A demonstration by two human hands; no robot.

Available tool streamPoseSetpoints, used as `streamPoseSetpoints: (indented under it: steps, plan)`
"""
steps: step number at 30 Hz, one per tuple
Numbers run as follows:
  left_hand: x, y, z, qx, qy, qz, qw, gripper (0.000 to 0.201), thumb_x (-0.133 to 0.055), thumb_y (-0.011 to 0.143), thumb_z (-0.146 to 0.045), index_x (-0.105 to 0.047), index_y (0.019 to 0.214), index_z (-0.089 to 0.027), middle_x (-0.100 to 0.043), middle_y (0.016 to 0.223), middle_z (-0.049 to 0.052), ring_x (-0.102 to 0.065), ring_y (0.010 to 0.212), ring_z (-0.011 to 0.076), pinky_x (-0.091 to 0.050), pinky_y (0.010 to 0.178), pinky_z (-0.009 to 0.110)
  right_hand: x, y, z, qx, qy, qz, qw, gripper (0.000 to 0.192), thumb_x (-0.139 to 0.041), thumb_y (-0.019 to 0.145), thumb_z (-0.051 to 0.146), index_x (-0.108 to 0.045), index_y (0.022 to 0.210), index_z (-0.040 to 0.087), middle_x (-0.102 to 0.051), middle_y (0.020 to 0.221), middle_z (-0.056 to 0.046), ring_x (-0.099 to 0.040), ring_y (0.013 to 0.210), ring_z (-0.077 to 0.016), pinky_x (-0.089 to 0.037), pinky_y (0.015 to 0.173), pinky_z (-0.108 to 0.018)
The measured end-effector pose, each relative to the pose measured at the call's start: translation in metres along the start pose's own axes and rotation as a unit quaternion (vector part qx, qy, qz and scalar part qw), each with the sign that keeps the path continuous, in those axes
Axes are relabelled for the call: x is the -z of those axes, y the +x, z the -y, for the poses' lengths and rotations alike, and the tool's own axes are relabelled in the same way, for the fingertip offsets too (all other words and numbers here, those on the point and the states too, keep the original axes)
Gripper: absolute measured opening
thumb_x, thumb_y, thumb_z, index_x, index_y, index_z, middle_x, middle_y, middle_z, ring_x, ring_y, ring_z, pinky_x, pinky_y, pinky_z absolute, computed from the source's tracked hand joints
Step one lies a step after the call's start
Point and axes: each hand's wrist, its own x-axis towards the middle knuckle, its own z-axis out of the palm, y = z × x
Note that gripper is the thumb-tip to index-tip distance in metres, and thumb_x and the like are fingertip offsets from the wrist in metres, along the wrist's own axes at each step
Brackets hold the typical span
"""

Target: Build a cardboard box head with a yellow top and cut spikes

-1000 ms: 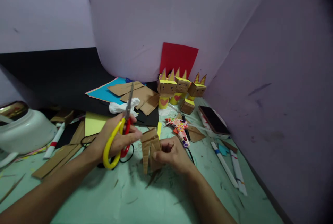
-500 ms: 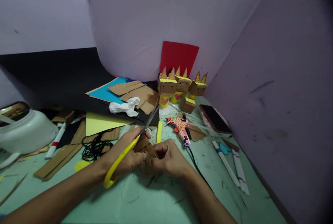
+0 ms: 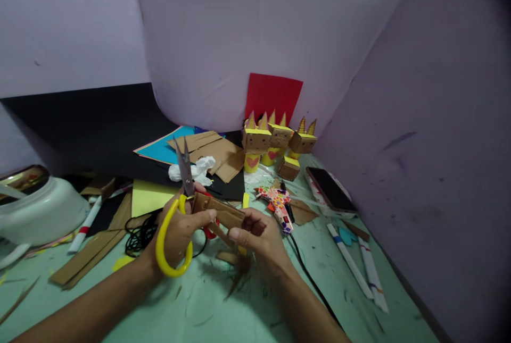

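Observation:
My left hand [image 3: 181, 228] grips scissors [image 3: 175, 220] with yellow and red handles, their blades pointing up and away. Its fingertips also touch a folded brown cardboard strip [image 3: 221, 212]. My right hand [image 3: 259, 236] pinches the other end of that strip just above the green table [image 3: 223, 311]. Small cardboard scraps [image 3: 233, 260] lie under my hands.
Three cardboard box figures [image 3: 275, 138] with yellow horns stand at the back by a red sheet [image 3: 273, 95]. A patterned glue gun [image 3: 277, 202], a phone [image 3: 331, 189], rolled paper sticks [image 3: 359, 266], black cord [image 3: 138, 228], cardboard sheets [image 3: 213, 149], crumpled tissue [image 3: 197, 168] and a white bowl [image 3: 38, 212] surround my hands.
My left hand swung the scissors from leaning right to pointing up. The cardboard strip was turned from a bunched fold to lying crosswise between both hands.

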Motion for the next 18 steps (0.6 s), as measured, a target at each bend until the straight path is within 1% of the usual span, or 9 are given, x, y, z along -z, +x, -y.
streamPoseSetpoints:
  steps: [2,4,8,10,12,14,15,16,18]
  plan:
    - [-0.003,-0.001,0.001,0.008,-0.013,-0.017,1.0,0.041,-0.071,0.064,-0.027,-0.049,0.098,-0.019,-0.058,0.061,-0.005,-0.059,0.054,0.0159,-0.048,0.054,0.027,-0.005,-0.001,-0.002,0.006,0.026,-0.019,0.999,0.025,-0.081,0.051,0.029,-0.07,0.07,0.017,-0.066,0.061,0.002,-0.055,0.054,-0.0122,-0.044,0.053,-0.022]
    - [-0.006,-0.003,0.002,0.009,-0.022,-0.02,1.0,0.04,-0.071,0.064,-0.028,-0.051,0.097,-0.019,-0.058,0.064,-0.005,-0.058,0.054,0.0153,-0.048,0.054,0.027,-0.008,-0.002,-0.005,0.009,0.025,-0.047,0.999,0.023,-0.08,0.054,0.032,-0.07,0.068,0.016,-0.066,0.058,0.001,-0.055,0.052,-0.0119,-0.044,0.052,-0.023]
    - [-0.01,-0.008,0.002,-0.005,0.016,-0.035,0.999,0.033,-0.07,0.063,-0.027,-0.055,0.091,-0.02,-0.057,0.063,-0.005,-0.055,0.054,0.0148,-0.047,0.053,0.027,-0.007,-0.004,-0.009,0.013,-0.042,-0.092,0.995,0.023,-0.075,0.059,0.035,-0.071,0.066,0.013,-0.061,0.052,0.001,-0.05,0.048,-0.0113,-0.039,0.048,-0.023]
    - [-0.01,-0.008,0.002,-0.02,0.034,-0.022,0.999,0.031,-0.069,0.066,-0.028,-0.055,0.093,-0.02,-0.059,0.069,-0.003,-0.058,0.06,0.0156,-0.048,0.059,0.027,-0.003,-0.004,-0.01,0.025,-0.075,-0.109,0.991,0.022,-0.074,0.06,0.034,-0.07,0.061,0.013,-0.059,0.049,0.001,-0.047,0.047,-0.0106,-0.036,0.047,-0.023]
    - [-0.007,-0.004,0.003,-0.037,0.022,0.005,0.999,0.032,-0.066,0.072,-0.033,-0.054,0.098,-0.019,-0.062,0.077,-0.001,-0.061,0.069,0.0171,-0.049,0.065,0.029,0.002,-0.002,-0.009,0.045,-0.073,-0.125,0.988,0.021,-0.074,0.06,0.033,-0.068,0.055,0.013,-0.056,0.046,0.002,-0.044,0.046,-0.0097,-0.034,0.046,-0.022]
    - [-0.002,0.003,0.004,-0.052,0.007,0.014,0.999,0.032,-0.061,0.078,-0.037,-0.053,0.102,-0.017,-0.062,0.08,0.001,-0.062,0.072,0.0178,-0.05,0.067,0.03,0.009,0.0,-0.004,0.063,-0.023,-0.145,0.987,0.02,-0.075,0.059,0.032,-0.067,0.054,0.014,-0.057,0.047,0.002,-0.046,0.045,-0.0096,-0.036,0.046,-0.022]
    - [0.002,0.008,0.004,-0.056,0.009,0.011,0.998,0.032,-0.059,0.08,-0.038,-0.053,0.102,-0.017,-0.062,0.078,0.001,-0.061,0.07,0.0176,-0.05,0.064,0.029,0.012,0.001,0.0,0.071,0.017,-0.155,0.985,0.019,-0.076,0.058,0.031,-0.068,0.055,0.014,-0.06,0.049,0.002,-0.049,0.046,-0.0102,-0.039,0.047,-0.023]
    - [0.006,0.012,0.005,-0.055,0.028,0.008,0.998,0.03,-0.057,0.08,-0.038,-0.054,0.102,-0.017,-0.061,0.074,0.0,-0.061,0.066,0.0172,-0.049,0.06,0.027,0.014,0.002,0.005,0.077,0.061,-0.163,0.982,0.017,-0.078,0.057,0.03,-0.07,0.058,0.015,-0.064,0.053,0.001,-0.052,0.048,-0.0111,-0.042,0.049,-0.023]
    - [0.013,0.019,0.005,-0.057,0.126,0.015,0.99,0.028,-0.056,0.078,-0.035,-0.057,0.1,-0.018,-0.06,0.067,-0.001,-0.059,0.058,0.0165,-0.045,0.052,0.024,0.018,0.003,0.015,0.086,0.148,-0.171,0.97,0.02,-0.081,0.052,0.029,-0.072,0.064,0.017,-0.07,0.063,-0.001,-0.06,0.054,-0.0131,-0.047,0.053,-0.024]
